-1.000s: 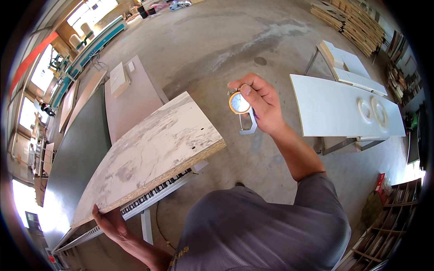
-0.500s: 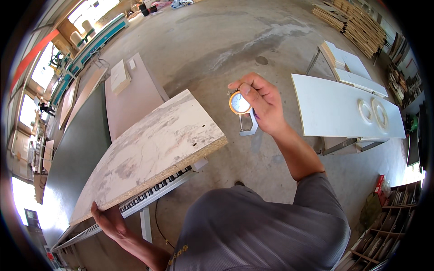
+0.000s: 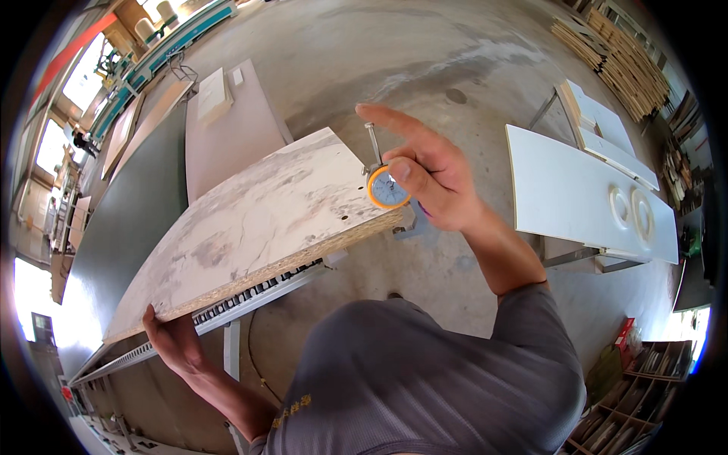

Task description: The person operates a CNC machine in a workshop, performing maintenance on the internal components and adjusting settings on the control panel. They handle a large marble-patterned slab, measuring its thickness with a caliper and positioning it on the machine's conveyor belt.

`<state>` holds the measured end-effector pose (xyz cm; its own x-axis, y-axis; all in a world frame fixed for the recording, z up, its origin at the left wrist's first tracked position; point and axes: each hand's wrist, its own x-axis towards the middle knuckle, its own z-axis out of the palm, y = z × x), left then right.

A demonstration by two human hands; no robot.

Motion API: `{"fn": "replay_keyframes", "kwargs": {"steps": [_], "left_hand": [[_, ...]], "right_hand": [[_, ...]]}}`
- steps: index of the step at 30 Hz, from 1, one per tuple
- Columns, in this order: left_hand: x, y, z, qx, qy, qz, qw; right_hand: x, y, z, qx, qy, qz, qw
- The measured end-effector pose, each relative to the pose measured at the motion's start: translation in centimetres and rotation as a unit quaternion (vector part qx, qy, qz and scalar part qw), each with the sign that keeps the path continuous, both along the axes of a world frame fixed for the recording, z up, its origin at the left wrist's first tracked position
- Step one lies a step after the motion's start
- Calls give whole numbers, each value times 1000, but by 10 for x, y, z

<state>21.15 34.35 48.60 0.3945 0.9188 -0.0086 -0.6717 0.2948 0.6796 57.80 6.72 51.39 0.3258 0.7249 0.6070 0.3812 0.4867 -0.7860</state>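
A marble-patterned particle board (image 3: 250, 220) with a raw chipboard edge reaches across in front of me, two small dark holes near its right end. My left hand (image 3: 176, 341) grips its near edge at the lower left, thumb on the edge and fingers partly hidden beneath. In my right hand (image 3: 438, 176) is a dial thickness gauge (image 3: 388, 187) with an orange rim, held at the board's right corner. Its plunger rod sticks up beside my outstretched index finger. The gauge's frame shows past the corner; whether its jaws touch the board I cannot tell.
Below the board runs a roller conveyor (image 3: 262, 294) on metal legs. A dark green panel (image 3: 136, 220) and a pinkish panel (image 3: 227, 144) lie beyond. On the right, a stand bears a white panel (image 3: 561, 182) with two tape rolls (image 3: 641, 214). Wood strips (image 3: 622, 61) are stacked behind.
My right hand has brought the gauge left and down onto the board's right corner. The plunger rod now stands up, and the index finger has stretched out. My left hand keeps its grip.
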Motion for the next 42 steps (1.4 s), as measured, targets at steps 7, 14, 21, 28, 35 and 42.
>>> {"fn": "replay_keyframes", "kwargs": {"steps": [7, 14, 21, 28, 35, 42], "left_hand": [[-2, -1, 1, -18, -8, -1, 1000], [1, -2, 2, -17, -7, 1, 1000], [6, -2, 4, -23, -4, 23, 999], [9, -2, 7, -24, -1, 34, 999], [5, 3, 5, -20, -5, 29, 999], [2, 6, 4, -29, -7, 25, 999]], "right_hand": [[5, 10, -6, 46, -18, -9, 999], [9, 11, 5, -2, 78, 49, 996], [18, 15, 6, 11, 69, 49, 996], [18, 19, 9, 2, 66, 34, 997], [12, 16, 15, -1, 44, 29, 999], [8, 13, 16, -13, 70, 33, 997]]}}
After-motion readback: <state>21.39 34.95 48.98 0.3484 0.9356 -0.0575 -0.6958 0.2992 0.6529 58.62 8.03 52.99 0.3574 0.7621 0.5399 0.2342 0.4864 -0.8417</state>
